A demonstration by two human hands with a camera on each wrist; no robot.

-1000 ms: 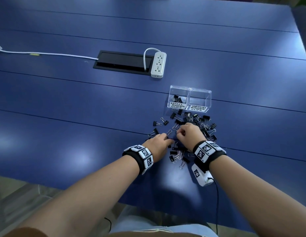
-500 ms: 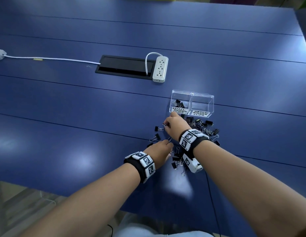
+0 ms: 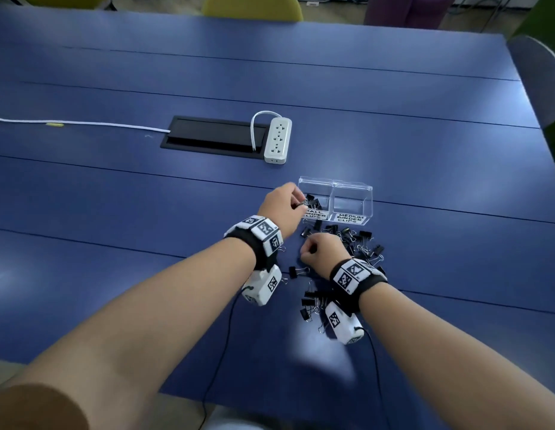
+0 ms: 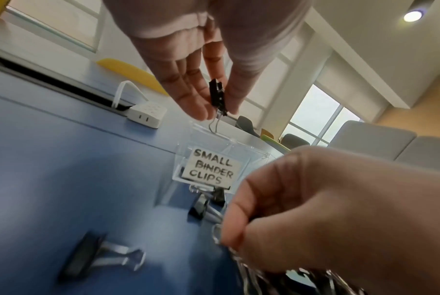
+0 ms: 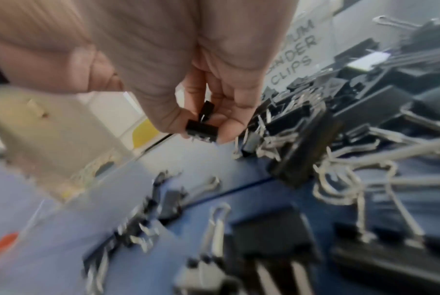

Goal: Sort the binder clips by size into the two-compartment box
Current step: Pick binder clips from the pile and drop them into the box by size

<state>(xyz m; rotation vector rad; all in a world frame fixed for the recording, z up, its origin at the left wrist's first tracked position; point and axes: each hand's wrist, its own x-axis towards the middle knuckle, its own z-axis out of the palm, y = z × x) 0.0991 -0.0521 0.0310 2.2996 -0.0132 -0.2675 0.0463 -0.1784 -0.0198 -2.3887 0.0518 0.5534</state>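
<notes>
A clear two-compartment box (image 3: 352, 193) stands on the blue table, labelled SMALL BINDER CLIPS (image 4: 212, 167) on the left and MEDIUM on the right. A few black clips (image 3: 311, 200) lie in the small side; the medium side looks empty. My left hand (image 3: 301, 203) hovers at the small compartment, pinching a small black binder clip (image 4: 216, 97) between thumb and fingers. My right hand (image 3: 307, 248) is curled over the loose pile of clips (image 3: 363, 240) in front of the box and pinches a small black clip (image 5: 201, 125).
A white power strip (image 3: 277, 139) and a black cable hatch (image 3: 211, 135) lie beyond the box, with a white cable (image 3: 83, 125) running left. More clips (image 3: 310, 302) are scattered near my right wrist. Chairs (image 3: 254, 6) stand at the far edge.
My right hand went to the small compartment, then came back to the pile and picked up a clip. My left hand rose from the pile to the small compartment with a clip.
</notes>
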